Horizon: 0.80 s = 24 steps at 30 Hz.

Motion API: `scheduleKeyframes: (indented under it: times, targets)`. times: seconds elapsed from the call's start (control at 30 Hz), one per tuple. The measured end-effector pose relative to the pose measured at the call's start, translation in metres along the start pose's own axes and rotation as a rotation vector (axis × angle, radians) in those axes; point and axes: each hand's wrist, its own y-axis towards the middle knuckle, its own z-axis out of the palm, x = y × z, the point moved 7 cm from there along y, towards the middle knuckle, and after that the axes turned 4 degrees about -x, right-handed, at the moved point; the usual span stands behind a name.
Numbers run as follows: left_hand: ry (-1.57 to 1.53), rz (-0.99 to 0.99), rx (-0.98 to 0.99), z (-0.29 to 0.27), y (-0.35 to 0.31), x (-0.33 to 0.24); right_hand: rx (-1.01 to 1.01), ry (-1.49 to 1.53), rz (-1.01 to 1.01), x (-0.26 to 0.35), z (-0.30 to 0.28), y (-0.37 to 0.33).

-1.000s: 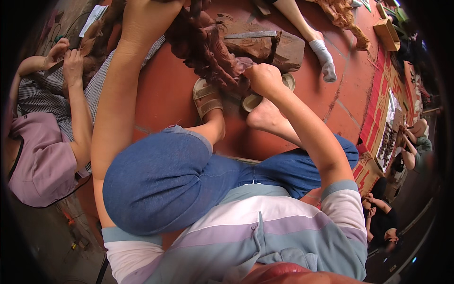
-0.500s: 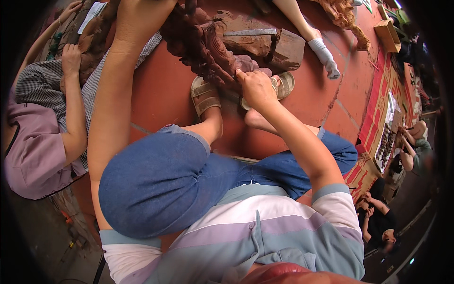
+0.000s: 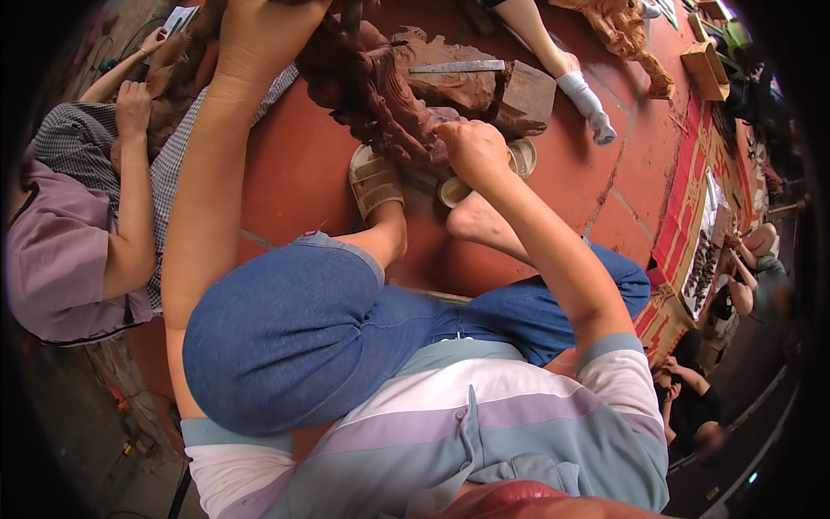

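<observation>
A dark reddish-brown wood carving (image 3: pixel 380 91) with rippled, knobby relief slants down from the top edge toward my feet. My right hand (image 3: pixel 477 154) is at its lower end, fingers curled in and pressed against the wood. Whatever the fingers may pinch is hidden behind the knuckles. At the top left, my left hand (image 3: pixel 270 36) reaches up beside the carving's upper part. Its fingers run out of the picture, so their grip does not show.
Behind the carving lie rough wood blocks (image 3: pixel 526 97) with a flat metal bar (image 3: pixel 456 67) on top. My sandals (image 3: pixel 375 179) rest on red tiles. At left sits a person in a mauve shirt (image 3: pixel 69 246); a socked foot (image 3: pixel 588 105) stretches in from above. A patterned red mat (image 3: pixel 683 233) lies right.
My right hand has shifted slightly right along the carving's lower end, its fingers now more curled and turned away. My left hand stays nearly still. The person at left moved an arm.
</observation>
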Motion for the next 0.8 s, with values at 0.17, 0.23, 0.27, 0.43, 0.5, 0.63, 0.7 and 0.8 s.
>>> scheduleKeyframes:
  times: [0.17, 0.23, 0.27, 0.43, 0.5, 0.63, 0.7, 0.8]
  targets:
    - [-0.081, -0.102, 0.019, 0.003, -0.001, -0.003, 0.185, -0.059, 0.002, 0.006, 0.001, -0.011]
    - [-0.032, -0.069, -0.012, -0.009, 0.0, 0.003, 0.15, -0.033, -0.028, 0.012, -0.006, 0.003]
    - [-0.062, -0.052, -0.012, 0.005, -0.001, 0.01, 0.052, -0.032, -0.009, 0.001, 0.0, -0.002]
    - [-0.071, -0.11, -0.021, 0.01, -0.003, 0.004, 0.09, -0.003, 0.028, -0.002, 0.006, -0.02]
    - [0.268, 0.192, 0.07, -0.005, -0.007, 0.029, 0.16, -0.012, 0.021, 0.008, -0.005, -0.002]
    - [-0.047, -0.017, -0.021, -0.004, -0.001, 0.004, -0.133, 0.041, -0.086, 0.013, 0.008, -0.021]
    - [-0.107, -0.058, -0.024, 0.006, -0.002, 0.002, -0.076, -0.009, -0.059, 0.011, 0.009, -0.032]
    - [0.12, 0.072, -0.052, 0.001, -0.004, 0.006, 0.305, -0.073, -0.05, 0.009, 0.01, -0.011]
